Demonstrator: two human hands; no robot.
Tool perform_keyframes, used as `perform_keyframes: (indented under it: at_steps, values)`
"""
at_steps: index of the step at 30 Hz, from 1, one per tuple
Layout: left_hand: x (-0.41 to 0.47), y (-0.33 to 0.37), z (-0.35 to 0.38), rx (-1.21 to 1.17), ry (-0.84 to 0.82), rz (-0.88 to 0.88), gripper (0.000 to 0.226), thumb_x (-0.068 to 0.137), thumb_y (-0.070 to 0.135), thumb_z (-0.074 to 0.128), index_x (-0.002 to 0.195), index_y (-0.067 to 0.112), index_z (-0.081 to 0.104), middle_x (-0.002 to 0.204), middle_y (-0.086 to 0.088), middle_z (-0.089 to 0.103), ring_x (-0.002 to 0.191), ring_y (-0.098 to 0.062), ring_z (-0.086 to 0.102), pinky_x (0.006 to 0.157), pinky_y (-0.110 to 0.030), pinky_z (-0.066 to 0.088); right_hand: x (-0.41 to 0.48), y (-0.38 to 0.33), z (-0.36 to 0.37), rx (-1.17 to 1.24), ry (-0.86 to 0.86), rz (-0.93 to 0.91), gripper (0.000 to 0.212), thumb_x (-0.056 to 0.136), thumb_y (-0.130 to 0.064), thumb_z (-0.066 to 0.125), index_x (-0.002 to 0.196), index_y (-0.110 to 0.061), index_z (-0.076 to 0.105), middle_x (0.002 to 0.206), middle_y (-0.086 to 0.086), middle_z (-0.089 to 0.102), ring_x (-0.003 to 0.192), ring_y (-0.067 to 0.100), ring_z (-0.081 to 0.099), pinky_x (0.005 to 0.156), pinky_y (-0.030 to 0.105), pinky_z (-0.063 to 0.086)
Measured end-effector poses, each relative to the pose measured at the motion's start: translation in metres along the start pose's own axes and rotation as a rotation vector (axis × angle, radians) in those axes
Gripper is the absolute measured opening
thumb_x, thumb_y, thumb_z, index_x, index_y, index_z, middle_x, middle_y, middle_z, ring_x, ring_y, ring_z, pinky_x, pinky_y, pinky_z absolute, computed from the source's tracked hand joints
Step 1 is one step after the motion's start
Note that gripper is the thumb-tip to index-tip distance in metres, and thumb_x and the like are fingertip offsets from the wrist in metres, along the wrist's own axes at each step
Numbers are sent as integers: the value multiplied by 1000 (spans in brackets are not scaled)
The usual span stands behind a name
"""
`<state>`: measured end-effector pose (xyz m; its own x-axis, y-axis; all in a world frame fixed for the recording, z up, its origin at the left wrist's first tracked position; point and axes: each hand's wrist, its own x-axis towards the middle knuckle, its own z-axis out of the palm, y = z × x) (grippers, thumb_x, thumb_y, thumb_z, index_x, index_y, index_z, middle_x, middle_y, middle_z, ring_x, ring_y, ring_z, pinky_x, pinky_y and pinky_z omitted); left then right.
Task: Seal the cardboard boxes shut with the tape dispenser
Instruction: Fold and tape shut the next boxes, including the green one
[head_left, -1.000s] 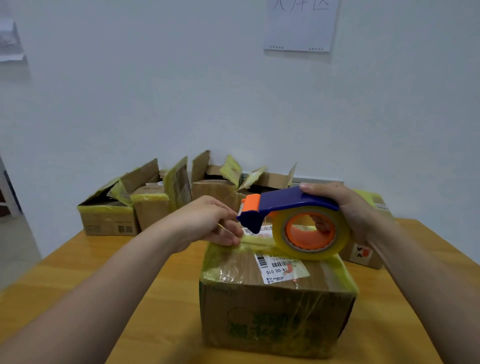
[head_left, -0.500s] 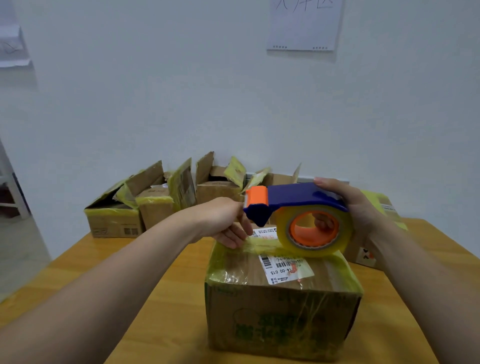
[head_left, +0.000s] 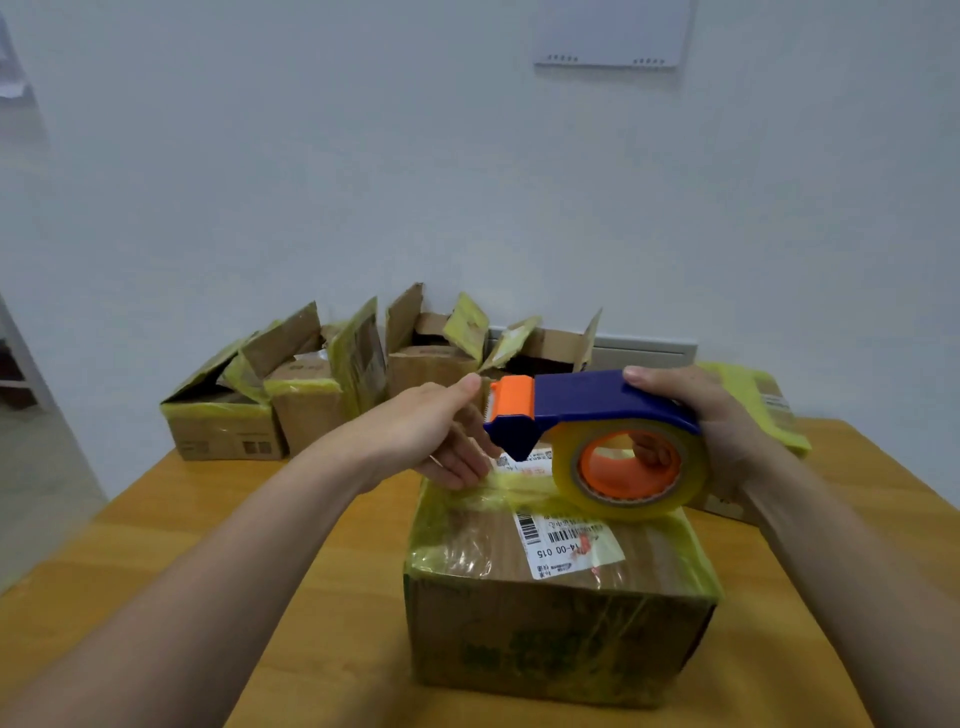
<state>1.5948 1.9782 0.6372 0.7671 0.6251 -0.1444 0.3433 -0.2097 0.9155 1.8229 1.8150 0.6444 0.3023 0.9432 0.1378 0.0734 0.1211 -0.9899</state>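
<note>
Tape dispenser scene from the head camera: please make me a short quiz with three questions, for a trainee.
1. True or false: the right hand grips the tape dispenser over the closed cardboard box.
2. The left hand rests its fingers on: A) the box's far top edge; B) the white label; C) the table.
3. Fill in: the boxes behind the left hand have their flaps ____.
Key: 1 true; 2 A; 3 open.

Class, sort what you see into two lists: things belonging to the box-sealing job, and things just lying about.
Job: tape dispenser, front box, open boxes behind, left hand, right hand.
Lying about: wall sheet, white wall strip.
</note>
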Motion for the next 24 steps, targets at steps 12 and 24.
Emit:
perform_keyframes:
  at_steps: [12,24]
  values:
    - [-3,-8,1,-206,-128,33,47,110,42,44,107,13,81,105,-14,80,89,-23,78,69,-27,56,3,0,-4,45,-96,19,46,66,-61,84,79,-17,81,66,3,70,55,14,66,52,22,53]
    - [2,-16,1,-554,-150,28,34,81,28,75,104,4,80,86,-13,75,69,-13,71,56,-19,54,10,1,-11,224,-207,58,50,56,-65,88,76,-20,82,67,-1,74,60,12,71,58,24,58]
